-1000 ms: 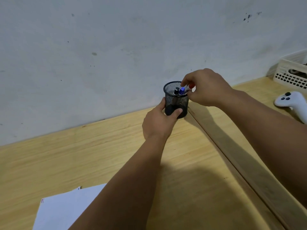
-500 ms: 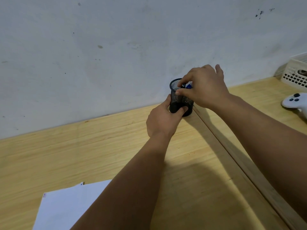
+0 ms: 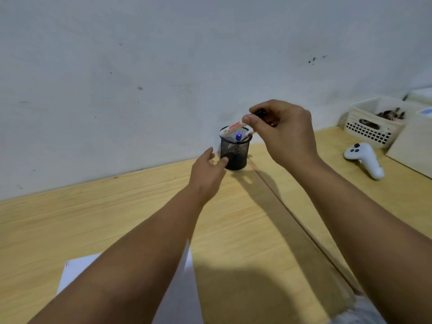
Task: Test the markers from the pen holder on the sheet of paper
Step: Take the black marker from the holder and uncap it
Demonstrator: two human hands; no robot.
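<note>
Black mesh pen holder [image 3: 234, 149] upright at your 12 o'clock, blue-capped marker [image 3: 238, 136] inside; white paper [image 3: 77, 267] flat at 7 o'clock.

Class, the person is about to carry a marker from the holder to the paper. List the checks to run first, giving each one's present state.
1. Marker gripped by right hand: ok.
2. Marker clear of pen holder: not ok, its lower end looks still inside.
3. Holder upright: ok.
4. Left hand steadying holder: not ok, open beside it.
5. Sheet of paper within reach: ok.
6. Cap off: cannot tell.
</note>
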